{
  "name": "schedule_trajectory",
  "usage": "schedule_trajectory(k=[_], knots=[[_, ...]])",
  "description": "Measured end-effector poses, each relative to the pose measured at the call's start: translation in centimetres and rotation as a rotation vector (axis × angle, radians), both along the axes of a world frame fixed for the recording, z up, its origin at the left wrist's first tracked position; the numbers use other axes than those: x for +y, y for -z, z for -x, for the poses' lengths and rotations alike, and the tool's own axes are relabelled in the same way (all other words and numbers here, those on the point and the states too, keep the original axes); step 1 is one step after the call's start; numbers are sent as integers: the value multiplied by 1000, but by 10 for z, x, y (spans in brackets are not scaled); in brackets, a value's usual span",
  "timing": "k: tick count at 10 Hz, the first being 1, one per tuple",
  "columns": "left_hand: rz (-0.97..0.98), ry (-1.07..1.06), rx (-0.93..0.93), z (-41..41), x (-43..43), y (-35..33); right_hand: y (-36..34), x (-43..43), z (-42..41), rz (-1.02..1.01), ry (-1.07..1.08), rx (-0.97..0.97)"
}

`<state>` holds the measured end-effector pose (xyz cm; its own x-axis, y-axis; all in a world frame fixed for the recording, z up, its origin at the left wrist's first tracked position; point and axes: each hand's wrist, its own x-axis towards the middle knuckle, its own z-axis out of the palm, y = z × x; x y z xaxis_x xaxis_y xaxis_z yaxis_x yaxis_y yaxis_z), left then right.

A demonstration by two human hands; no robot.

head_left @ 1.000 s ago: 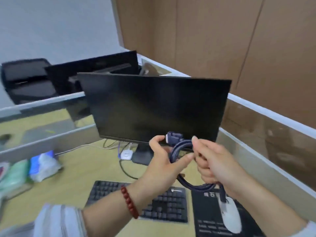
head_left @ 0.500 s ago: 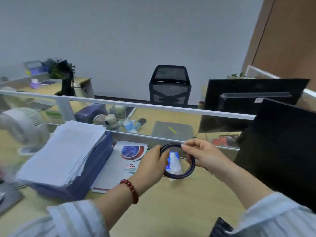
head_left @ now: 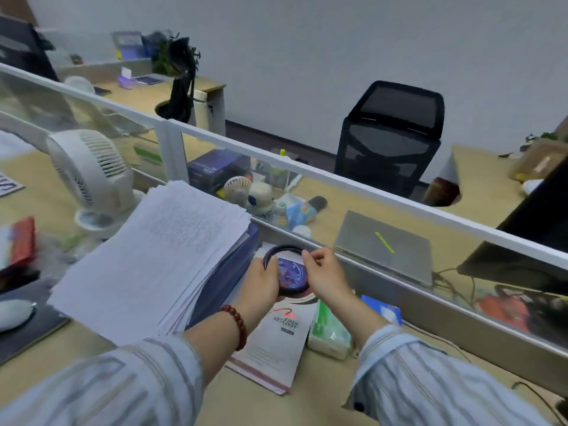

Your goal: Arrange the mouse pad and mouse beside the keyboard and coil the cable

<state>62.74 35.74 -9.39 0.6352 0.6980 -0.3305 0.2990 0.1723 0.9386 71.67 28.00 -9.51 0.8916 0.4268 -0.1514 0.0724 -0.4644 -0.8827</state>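
Both grips clamped on the coiled cable (head_left: pixel 284 249), left hand (head_left: pixel 265 282) & right hand (head_left: pixel 326 275) either side, over a brochure (head_left: pixel 276 342), paper stack (head_left: pixel 159 253) just left.

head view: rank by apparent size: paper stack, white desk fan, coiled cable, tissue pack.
Largest to smallest, as they look:
1. paper stack
2. white desk fan
3. coiled cable, held by left hand and right hand, and tissue pack: about alike, not ranked.
The stack also lies nearer the camera than the fan.
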Motion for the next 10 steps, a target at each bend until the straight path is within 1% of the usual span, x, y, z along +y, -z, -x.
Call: schedule_trajectory(k=[1, 2, 3, 4, 5, 6, 7, 8, 9, 10], knots=[[-34, -41, 77, -31, 31, 37, 38, 19, -32, 140, -79, 2], [-129, -39, 171, -55, 51, 66, 76, 33, -52, 221, -74, 95], [-192, 4, 220, -72, 62, 89, 102, 44, -62, 350, -114, 83], [-189, 37, 261, -82, 68, 109, 121, 50, -73, 457, -166, 18], [-243, 83, 316, -89, 75, 129, 138, 53, -81, 537, -179, -43], [-353, 155, 380, -91, 78, 149, 152, 49, -85, 591, -170, -145], [-493, 301, 493, -89, 79, 161, 167, 41, -88, 668, -201, -227], [-540, 367, 532, -88, 82, 160, 171, 39, -88, 694, -195, -259], [-560, 327, 550, -88, 82, 151, 156, 34, -88, 669, -157, -259], [-435, 165, 466, -93, 77, 130, 124, 35, -93, 356, -14, -168]])
